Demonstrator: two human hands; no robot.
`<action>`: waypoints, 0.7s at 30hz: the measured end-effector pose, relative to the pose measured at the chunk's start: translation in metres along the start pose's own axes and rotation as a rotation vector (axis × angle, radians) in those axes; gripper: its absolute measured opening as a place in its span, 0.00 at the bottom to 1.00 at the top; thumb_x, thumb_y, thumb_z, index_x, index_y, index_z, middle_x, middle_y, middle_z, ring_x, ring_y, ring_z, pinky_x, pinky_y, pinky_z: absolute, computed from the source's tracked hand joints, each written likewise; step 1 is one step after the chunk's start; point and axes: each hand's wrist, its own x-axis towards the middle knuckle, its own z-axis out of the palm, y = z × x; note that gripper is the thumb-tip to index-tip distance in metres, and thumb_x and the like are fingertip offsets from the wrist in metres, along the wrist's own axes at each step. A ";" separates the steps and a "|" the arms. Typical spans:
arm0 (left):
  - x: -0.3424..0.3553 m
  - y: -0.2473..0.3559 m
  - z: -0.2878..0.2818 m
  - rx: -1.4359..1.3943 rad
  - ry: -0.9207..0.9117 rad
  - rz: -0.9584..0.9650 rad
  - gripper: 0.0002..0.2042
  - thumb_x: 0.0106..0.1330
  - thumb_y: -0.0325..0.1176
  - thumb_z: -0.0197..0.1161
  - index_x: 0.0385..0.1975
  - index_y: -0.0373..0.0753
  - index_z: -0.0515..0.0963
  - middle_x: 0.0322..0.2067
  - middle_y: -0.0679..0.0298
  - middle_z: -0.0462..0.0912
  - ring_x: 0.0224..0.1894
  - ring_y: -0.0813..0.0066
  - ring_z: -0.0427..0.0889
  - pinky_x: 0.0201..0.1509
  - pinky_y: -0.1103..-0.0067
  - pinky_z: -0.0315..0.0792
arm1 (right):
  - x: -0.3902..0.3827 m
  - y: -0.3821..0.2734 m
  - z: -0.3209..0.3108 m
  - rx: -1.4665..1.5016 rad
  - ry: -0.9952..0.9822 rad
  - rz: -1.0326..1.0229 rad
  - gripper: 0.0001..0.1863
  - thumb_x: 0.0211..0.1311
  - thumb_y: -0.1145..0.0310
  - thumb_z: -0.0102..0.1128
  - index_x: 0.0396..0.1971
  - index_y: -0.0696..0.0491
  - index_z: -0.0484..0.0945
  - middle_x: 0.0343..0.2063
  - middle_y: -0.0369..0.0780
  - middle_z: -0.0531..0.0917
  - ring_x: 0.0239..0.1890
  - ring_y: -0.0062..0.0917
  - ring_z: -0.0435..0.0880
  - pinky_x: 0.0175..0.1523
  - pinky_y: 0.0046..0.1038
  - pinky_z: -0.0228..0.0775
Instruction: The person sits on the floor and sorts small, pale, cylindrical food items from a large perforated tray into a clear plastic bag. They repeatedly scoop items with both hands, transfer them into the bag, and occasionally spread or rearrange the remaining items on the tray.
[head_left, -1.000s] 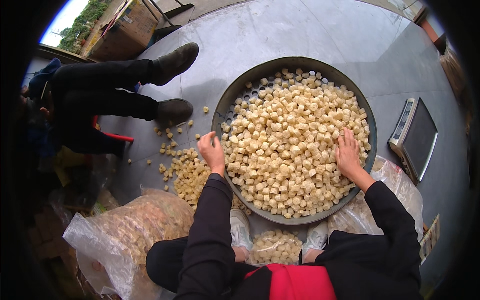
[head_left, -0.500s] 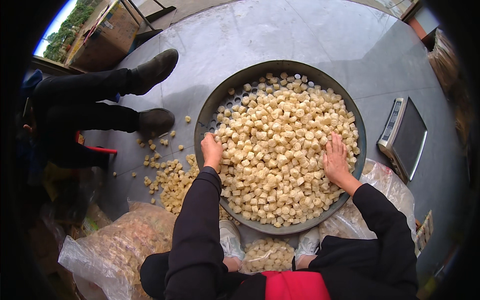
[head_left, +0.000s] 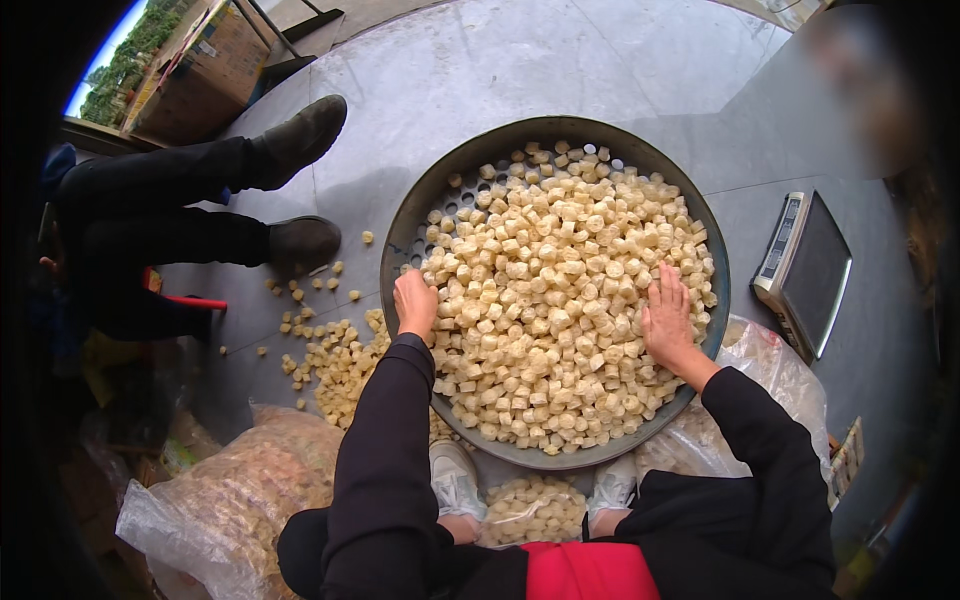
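Left hand point(head_left: 415, 307) at left rim of pan point(head_left: 545, 461), fingers curled; hold unclear. Pieces point(head_left: 545, 300) heaped in pan, rightward; heap roundish, no long axis. Right hand point(head_left: 667, 320), nearer, lies open atop heap, gripping nothing.

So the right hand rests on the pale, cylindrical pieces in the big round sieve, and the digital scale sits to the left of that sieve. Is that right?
Not quite: the head view shows the digital scale to the right of the big round sieve. The right hand does rest on the pale, cylindrical pieces.
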 end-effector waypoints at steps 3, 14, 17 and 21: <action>0.006 0.012 -0.005 0.000 -0.094 -0.090 0.09 0.49 0.26 0.68 0.26 0.27 0.77 0.32 0.43 0.80 0.39 0.45 0.80 0.41 0.61 0.74 | -0.001 0.003 0.000 -0.015 -0.012 0.020 0.26 0.60 0.64 0.41 0.56 0.65 0.60 0.67 0.55 0.46 0.71 0.45 0.42 0.70 0.44 0.35; 0.018 0.005 0.000 -0.073 0.199 -0.093 0.08 0.47 0.31 0.65 0.26 0.34 0.79 0.31 0.50 0.80 0.32 0.48 0.79 0.40 0.63 0.73 | -0.001 0.002 -0.001 -0.039 0.028 -0.012 0.27 0.60 0.62 0.43 0.56 0.64 0.61 0.66 0.54 0.48 0.70 0.45 0.43 0.69 0.44 0.36; 0.008 0.005 0.004 -0.492 0.067 -0.074 0.10 0.48 0.28 0.65 0.29 0.32 0.78 0.29 0.58 0.79 0.25 0.68 0.79 0.32 0.74 0.74 | 0.003 -0.004 -0.001 -0.056 0.045 -0.021 0.27 0.60 0.62 0.44 0.55 0.64 0.61 0.66 0.55 0.49 0.70 0.45 0.44 0.69 0.44 0.37; -0.043 0.077 0.003 -1.091 -0.370 -0.135 0.08 0.52 0.21 0.60 0.32 0.35 0.80 0.23 0.67 0.79 0.22 0.84 0.76 0.25 0.86 0.70 | -0.001 0.003 -0.003 0.031 0.035 0.001 0.27 0.59 0.64 0.42 0.55 0.66 0.60 0.66 0.55 0.48 0.70 0.45 0.42 0.69 0.44 0.36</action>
